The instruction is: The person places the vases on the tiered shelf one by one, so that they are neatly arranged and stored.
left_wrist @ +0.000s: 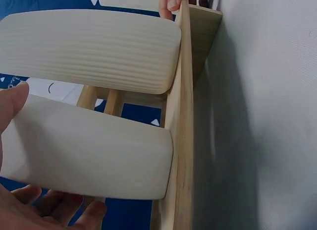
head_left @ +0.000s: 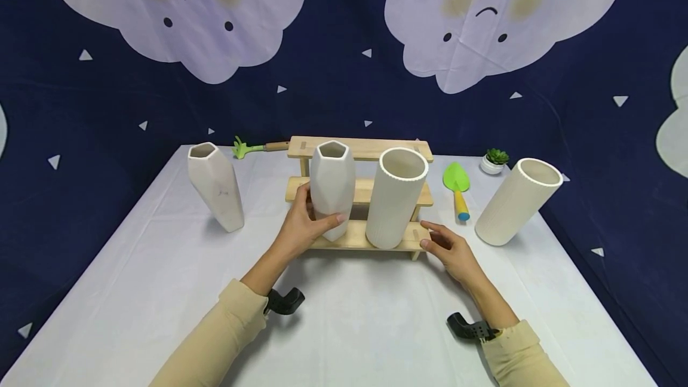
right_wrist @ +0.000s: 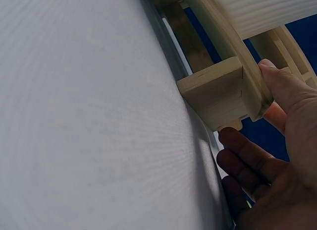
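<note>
A white faceted vase (head_left: 332,181) with a five-sided mouth stands on the lowest step of a three-tier wooden stand (head_left: 357,236). My left hand (head_left: 298,229) grips it low down, thumb across the front and fingers on its far left side. Beside it on the same step is a white ribbed cylindrical vase (head_left: 396,208), untouched. At the step's right end, my right hand (head_left: 450,251) holds the board (right_wrist: 260,93) between thumb and index finger; its other fingers hang loosely below. In the left wrist view, both vases' bases meet the step.
Another faceted vase (head_left: 217,190) stands on the white table at left, and a second ribbed cylinder (head_left: 516,202) at right. Behind lie a green hand rake (head_left: 247,148) and a green trowel (head_left: 456,181) with a yellow handle. A small potted succulent (head_left: 493,161) sits at back right.
</note>
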